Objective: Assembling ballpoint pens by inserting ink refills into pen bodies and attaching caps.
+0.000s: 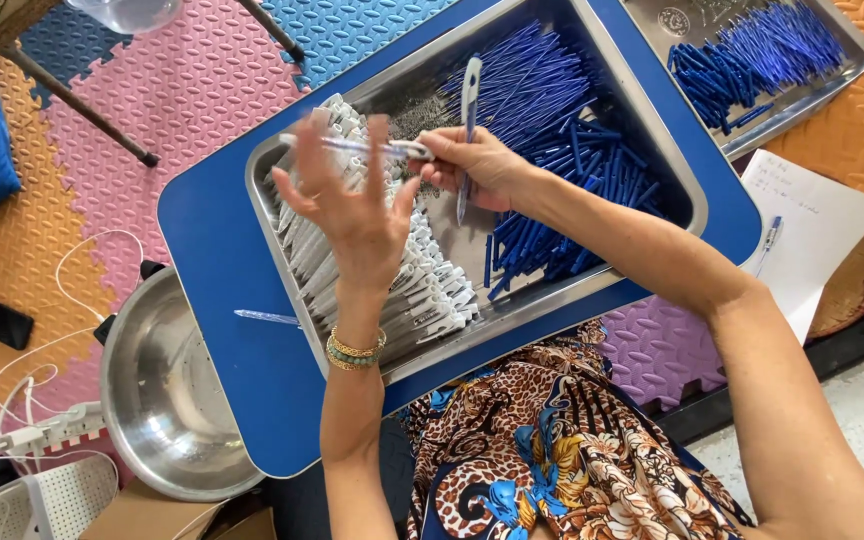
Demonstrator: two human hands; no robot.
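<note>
Mid-assembly over the steel tray (562, 300) on the blue tabletop (222, 300): right hand (477, 165) pinching a pen barrel (352, 146) and gripping another pen (469, 100), left hand (347, 205) splayed open beside it. Probably next, seating the part straight, steadying with the left.

I am seeing a steel tray (552, 300) sitting on the low table (222, 260), pen barrels (422, 285) lying in its left half, refills (562, 130) in its right; a second tray (842, 75) is sitting behind-right, a metal bowl (167, 400) lying left on the floor.
</note>
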